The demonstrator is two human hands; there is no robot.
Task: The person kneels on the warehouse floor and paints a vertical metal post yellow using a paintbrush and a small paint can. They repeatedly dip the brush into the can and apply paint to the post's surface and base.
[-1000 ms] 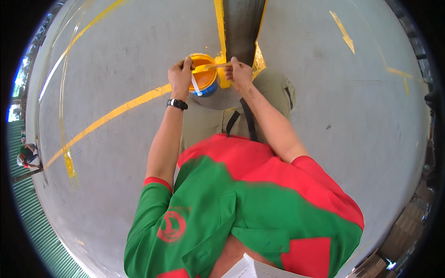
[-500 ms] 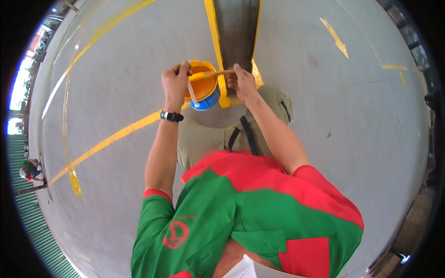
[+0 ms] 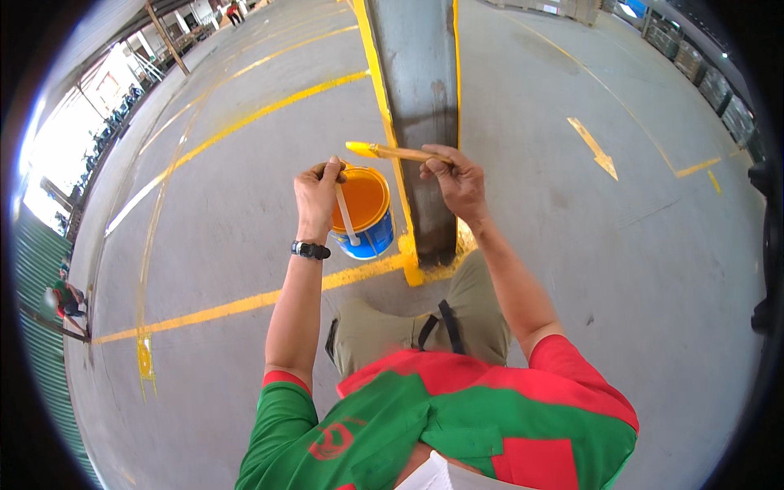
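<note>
1. The left hand (image 3: pixel 317 192), left of the upper centre of the frame, had a narrow grip on the bucket (image 3: pixel 374 239) by its white handle (image 3: pixel 347 212), close to the rim; the exact finger placement behind the thumb could not be told.
2. The bucket was in the upper centre, blue outside, with a yellow rim and orange-yellow paint (image 3: pixel 359 196) within.
3. The right hand (image 3: pixel 461 184), just right of the upper centre, had its grip closed around the wooden handle of a paintbrush (image 3: pixel 400 153).
4. The brush lay nearly level across the view, its yellow-coated bristles pointing left, apart from the bucket's rim.
5. Behind the brush rose a grey column (image 3: pixel 420 82) with yellow-painted edges, at the top centre.
6. A yellow line (image 3: pixel 245 305) crossed the grey floor (image 3: pixel 612 269) at left; a yellow arrow (image 3: pixel 594 149) marked it at upper right.
7. Another person (image 3: pixel 67 300) crouched at the left edge.
</note>
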